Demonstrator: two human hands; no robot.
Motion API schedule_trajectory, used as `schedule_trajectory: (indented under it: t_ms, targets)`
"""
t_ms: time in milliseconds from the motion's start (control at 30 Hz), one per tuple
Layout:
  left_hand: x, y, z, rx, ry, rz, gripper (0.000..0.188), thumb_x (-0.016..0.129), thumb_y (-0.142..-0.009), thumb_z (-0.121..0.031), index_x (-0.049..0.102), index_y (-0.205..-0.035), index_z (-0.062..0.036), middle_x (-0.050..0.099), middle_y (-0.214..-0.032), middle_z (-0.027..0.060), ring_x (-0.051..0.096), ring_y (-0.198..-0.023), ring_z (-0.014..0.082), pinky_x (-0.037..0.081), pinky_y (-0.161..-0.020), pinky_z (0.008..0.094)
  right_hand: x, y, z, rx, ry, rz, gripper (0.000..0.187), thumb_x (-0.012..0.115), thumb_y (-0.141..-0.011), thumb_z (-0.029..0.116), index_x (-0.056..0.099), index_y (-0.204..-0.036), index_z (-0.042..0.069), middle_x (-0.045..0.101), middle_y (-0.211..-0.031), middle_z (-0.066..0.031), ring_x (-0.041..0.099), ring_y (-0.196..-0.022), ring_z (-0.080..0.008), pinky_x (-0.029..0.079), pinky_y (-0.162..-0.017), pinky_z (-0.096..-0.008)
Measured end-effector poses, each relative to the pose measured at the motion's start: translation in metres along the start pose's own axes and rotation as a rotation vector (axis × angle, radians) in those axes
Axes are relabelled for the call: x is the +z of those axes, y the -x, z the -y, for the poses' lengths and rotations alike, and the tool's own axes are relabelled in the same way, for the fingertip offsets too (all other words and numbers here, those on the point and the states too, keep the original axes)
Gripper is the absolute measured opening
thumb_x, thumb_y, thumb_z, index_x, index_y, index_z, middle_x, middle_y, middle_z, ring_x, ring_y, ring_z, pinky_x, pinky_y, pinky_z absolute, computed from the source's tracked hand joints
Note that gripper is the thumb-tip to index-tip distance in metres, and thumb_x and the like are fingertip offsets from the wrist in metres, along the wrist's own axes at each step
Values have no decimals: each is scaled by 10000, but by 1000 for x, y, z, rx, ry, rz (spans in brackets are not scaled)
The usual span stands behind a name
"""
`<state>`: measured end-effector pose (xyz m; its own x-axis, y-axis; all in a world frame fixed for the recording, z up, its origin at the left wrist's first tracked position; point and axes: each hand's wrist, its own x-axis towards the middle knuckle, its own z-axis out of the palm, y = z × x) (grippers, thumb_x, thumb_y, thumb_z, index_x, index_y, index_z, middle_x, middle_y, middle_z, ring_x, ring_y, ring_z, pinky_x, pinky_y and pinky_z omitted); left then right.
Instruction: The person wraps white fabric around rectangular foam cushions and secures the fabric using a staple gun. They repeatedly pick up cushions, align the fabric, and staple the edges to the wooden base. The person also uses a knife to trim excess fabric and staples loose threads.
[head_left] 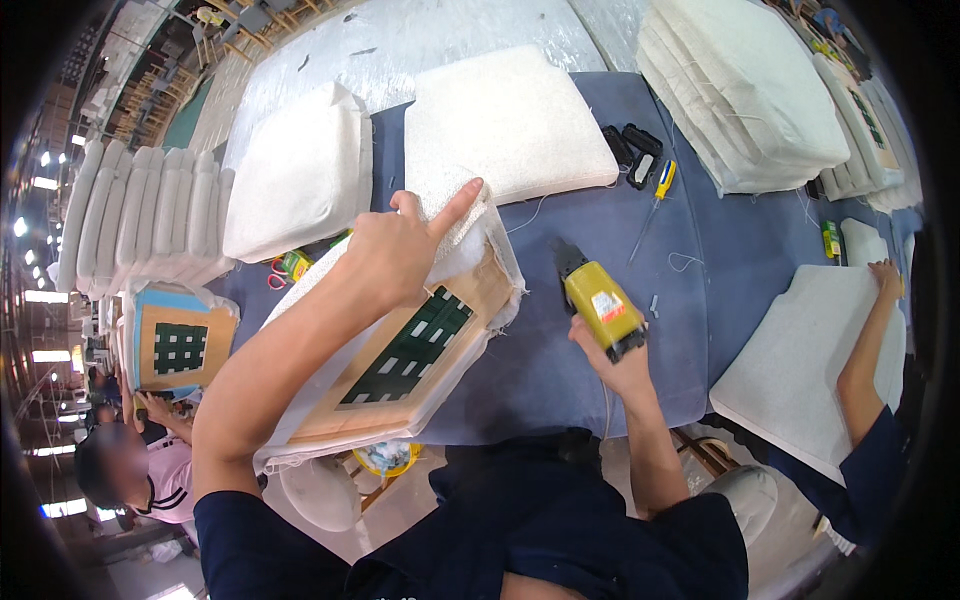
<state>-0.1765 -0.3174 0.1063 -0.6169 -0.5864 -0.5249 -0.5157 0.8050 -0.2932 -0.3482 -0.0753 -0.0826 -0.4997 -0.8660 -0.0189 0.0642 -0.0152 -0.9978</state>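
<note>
My left hand (pixel 390 255) is at the far corner of a tilted seat cushion (pixel 400 395) and grips its edge. The index finger sticks out over the white fabric, and the other fingers are partly hidden. The cushion's underside faces me, a wooden frame with dark green woven webbing (pixel 410 350) in its opening. A tuft of white padding (pixel 462 258) shows at the corner beside the hand. My right hand (pixel 622 362) is wrapped round a yellow-green staple gun (pixel 603 305), held above the blue table to the right of the cushion. The gun's dark nose points away from me.
White cushions (pixel 505 125) lie at the back of the blue table (pixel 640 385), with a tall stack (pixel 740 95) at back right. A yellow screwdriver (pixel 655 205) and black pieces (pixel 635 155) lie nearby. Red-handled scissors (pixel 280 272) are left. Co-workers handle cushions on both sides.
</note>
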Motion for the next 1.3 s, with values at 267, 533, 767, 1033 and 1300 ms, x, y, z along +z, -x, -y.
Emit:
schedule_trajectory:
  t_ms: [267, 533, 767, 1033, 1300]
  targets:
    - [-1, 0, 2, -5, 8, 8, 1531, 1022, -687, -266, -63, -1764, -342, 604, -1232, 305, 762, -856, 442, 644, -769, 477, 45, -71, 45, -353, 296, 144, 385, 856, -827, 132, 765, -1179, 2, 809, -922, -130, 771, -803, -278, 574, -781, -365]
    - [0, -1, 4, -9, 13, -14, 1528, 1008, -688, -226, -74, -1759, -353, 607, -1220, 289, 758, -865, 457, 647, -786, 501, 70, -97, 25, -354, 161, 175, 354, 855, -822, 139, 760, -1122, -23, 788, -859, -150, 756, -705, -284, 569, -720, -347]
    - [-2, -7, 10, 16, 48, 29, 1544, 1015, -686, -238, -91, -1755, -362, 629, -1242, 313, 762, -924, 473, 648, -825, 504, 75, -90, 28, -421, 168, 151, 418, 870, -775, 145, 745, -1130, -35, 768, -827, -171, 754, -687, -313, 565, -680, -358]
    - [-1, -4, 14, 32, 104, 21, 1562, 1024, -662, -224, -84, -1751, -388, 641, -1258, 345, 755, -980, 522, 648, -854, 517, 83, -77, 29, -364, 213, 180, 361, 850, -823, 146, 762, -1126, -28, 802, -902, -163, 781, -746, -294, 586, -737, -368]
    - [5, -5, 20, 46, 126, -10, 1569, 1013, -642, -188, -78, -1747, -412, 642, -1281, 339, 751, -982, 527, 636, -894, 537, 94, -63, 31, -222, 121, 233, 510, 939, -794, 190, 739, -1209, -27, 799, -1015, -118, 712, -870, -238, 525, -917, -393]
